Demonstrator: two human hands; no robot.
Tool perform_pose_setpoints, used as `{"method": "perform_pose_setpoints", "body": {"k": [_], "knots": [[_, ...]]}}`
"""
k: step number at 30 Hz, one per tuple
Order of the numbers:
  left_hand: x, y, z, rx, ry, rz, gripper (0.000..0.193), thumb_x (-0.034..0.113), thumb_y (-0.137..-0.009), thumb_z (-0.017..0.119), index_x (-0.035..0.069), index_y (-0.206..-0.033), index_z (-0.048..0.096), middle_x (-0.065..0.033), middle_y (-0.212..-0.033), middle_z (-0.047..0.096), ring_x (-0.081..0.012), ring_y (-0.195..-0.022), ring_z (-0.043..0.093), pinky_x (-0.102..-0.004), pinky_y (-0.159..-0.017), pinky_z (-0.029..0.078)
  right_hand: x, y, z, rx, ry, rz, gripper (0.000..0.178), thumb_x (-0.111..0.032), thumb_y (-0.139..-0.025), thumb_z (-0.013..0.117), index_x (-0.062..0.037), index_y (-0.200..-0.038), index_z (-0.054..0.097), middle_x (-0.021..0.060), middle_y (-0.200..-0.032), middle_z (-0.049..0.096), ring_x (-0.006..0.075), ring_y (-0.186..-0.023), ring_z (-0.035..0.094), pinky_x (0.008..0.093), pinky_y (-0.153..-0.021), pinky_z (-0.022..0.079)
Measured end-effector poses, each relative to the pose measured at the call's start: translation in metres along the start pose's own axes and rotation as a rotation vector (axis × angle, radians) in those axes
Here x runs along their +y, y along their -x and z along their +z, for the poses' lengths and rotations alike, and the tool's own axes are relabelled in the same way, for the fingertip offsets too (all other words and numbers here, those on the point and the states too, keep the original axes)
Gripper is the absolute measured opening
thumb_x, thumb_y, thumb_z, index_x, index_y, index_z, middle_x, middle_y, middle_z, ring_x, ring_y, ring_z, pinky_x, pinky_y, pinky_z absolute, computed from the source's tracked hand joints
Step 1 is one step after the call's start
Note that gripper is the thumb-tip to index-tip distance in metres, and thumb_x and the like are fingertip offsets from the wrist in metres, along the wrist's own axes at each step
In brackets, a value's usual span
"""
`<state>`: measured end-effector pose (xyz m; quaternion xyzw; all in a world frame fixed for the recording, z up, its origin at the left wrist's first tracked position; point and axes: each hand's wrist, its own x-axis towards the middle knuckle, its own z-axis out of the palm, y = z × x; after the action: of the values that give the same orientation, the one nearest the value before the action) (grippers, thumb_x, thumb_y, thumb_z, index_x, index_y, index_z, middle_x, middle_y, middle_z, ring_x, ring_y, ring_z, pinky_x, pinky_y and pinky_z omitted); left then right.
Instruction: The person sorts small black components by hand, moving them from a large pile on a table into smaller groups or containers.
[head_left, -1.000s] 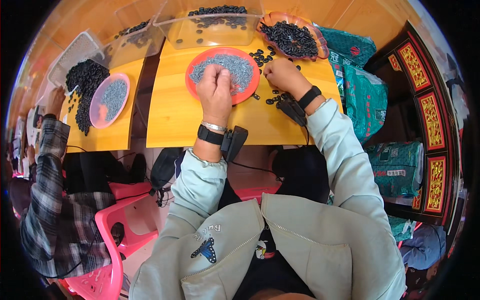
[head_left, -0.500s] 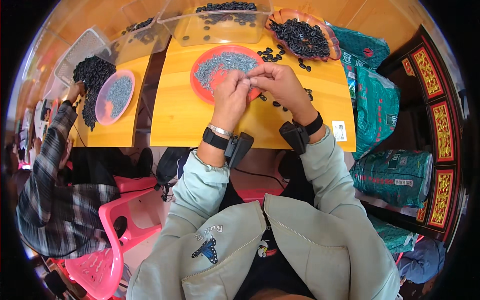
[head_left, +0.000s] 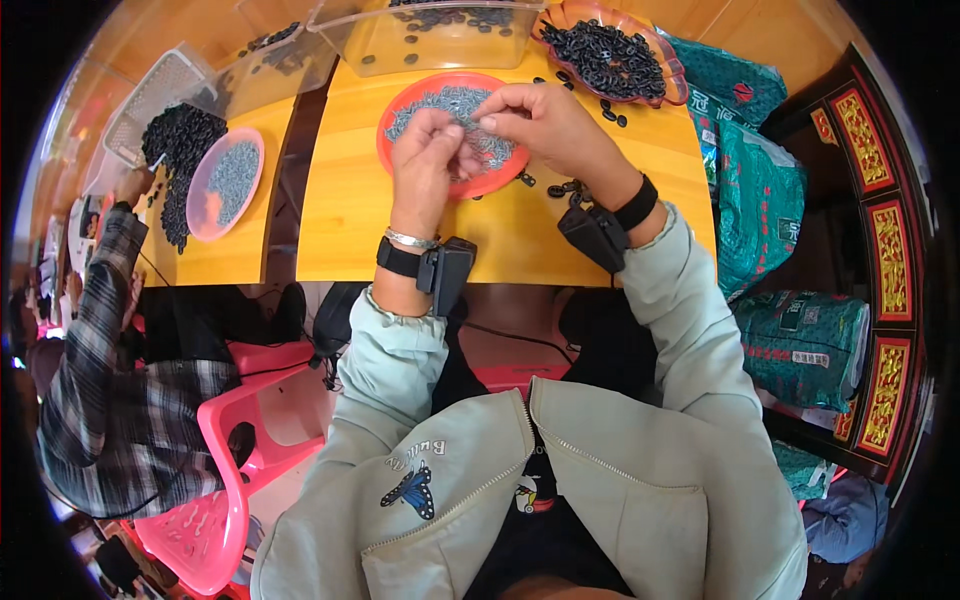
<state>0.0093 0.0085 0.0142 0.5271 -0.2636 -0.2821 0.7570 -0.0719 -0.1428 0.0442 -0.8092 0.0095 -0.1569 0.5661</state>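
Observation:
My left hand (head_left: 427, 168) is over the near left part of a round red plate (head_left: 384, 152), its fingers curled and somewhat blurred. Thumb and fingertips of my right hand (head_left: 562, 128) are pressed together above the plate's right side. Whatever either hand has in its fingertips is too small or hidden to name. Small thin grey metal pieces (head_left: 440, 104), like screws or pins, are heaped in the plate. Loose black oval pieces (head_left: 568, 188) lie on the yellow table beside my right wrist.
Clear plastic boxes (head_left: 425, 42) and a scalloped orange bowl (head_left: 675, 80) hold more black pieces at the back. On the left table, a person's hand (head_left: 133, 186) is by a black heap (head_left: 183, 140) and a pink bowl (head_left: 259, 170). Green bags (head_left: 760, 200) stand right.
My hands were together at the plate's near right side; now they are apart, the left further left and the right a little up. The view has shifted slightly.

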Motion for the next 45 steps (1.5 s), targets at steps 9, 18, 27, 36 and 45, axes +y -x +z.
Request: {"method": "perform_pose_setpoints", "body": {"k": [9, 18, 27, 36, 45], "knots": [[-0.001, -0.009, -0.036, 0.406, 0.258, 0.152, 0.007, 0.010, -0.090, 0.046, 0.004, -0.086, 0.049, -0.0069, -0.068, 0.055, -0.0176, -0.056, 0.056, -0.0260, -0.051, 0.045, 0.033, -0.027, 0.005, -0.376, 0.861, 0.034, 0.023, -0.009, -0.071, 0.060, -0.0080, -0.093, 0.068, 0.0141, -0.081, 0.065, 0.0270, -0.073, 0.063, 0.0350, -0.067, 0.049], [0.004, -0.008, -0.036, 0.462, 0.343, 0.117, 0.007, 0.008, -0.089, 0.045, 0.004, -0.085, 0.049, -0.0044, -0.063, 0.055, -0.0134, -0.049, 0.053, -0.0224, -0.046, 0.043, 0.038, -0.050, -0.010, -0.187, 0.684, -0.011, 0.021, -0.009, -0.076, 0.062, -0.0057, -0.096, 0.067, 0.0129, -0.083, 0.067, 0.0232, -0.076, 0.064, 0.0323, -0.070, 0.050], [0.004, -0.010, -0.031, 0.454, 0.329, 0.130, 0.008, 0.008, -0.089, 0.046, 0.004, -0.084, 0.050, -0.0040, -0.063, 0.054, -0.0129, -0.049, 0.053, -0.0221, -0.046, 0.043, 0.024, -0.036, 0.004, -0.305, 0.774, 0.054, 0.009, -0.011, -0.070, 0.064, -0.0057, -0.078, 0.066, 0.0098, -0.071, 0.064, 0.0245, -0.066, 0.061, 0.0351, -0.059, 0.046], [0.005, -0.010, -0.031, 0.454, 0.342, 0.139, 0.008, 0.008, -0.089, 0.046, 0.003, -0.084, 0.050, -0.0045, -0.063, 0.054, -0.0133, -0.049, 0.053, -0.0225, -0.046, 0.043, 0.032, -0.039, 0.020, -0.364, 1.004, -0.188, 0.004, -0.008, -0.070, 0.060, -0.0045, -0.070, 0.060, 0.0145, -0.071, 0.060, 0.0344, -0.072, 0.058, 0.0421, -0.060, 0.044], [0.007, -0.010, -0.030, 0.449, 0.347, 0.137, 0.008, 0.008, -0.089, 0.047, 0.003, -0.083, 0.051, -0.0044, -0.063, 0.054, -0.0132, -0.049, 0.053, -0.0227, -0.046, 0.042, 0.031, -0.033, 0.009, -0.298, 0.977, -0.162, 0.005, -0.009, -0.071, 0.060, -0.0058, -0.074, 0.061, 0.0115, -0.073, 0.061, 0.0327, -0.074, 0.059, 0.0415, -0.062, 0.046]]}}
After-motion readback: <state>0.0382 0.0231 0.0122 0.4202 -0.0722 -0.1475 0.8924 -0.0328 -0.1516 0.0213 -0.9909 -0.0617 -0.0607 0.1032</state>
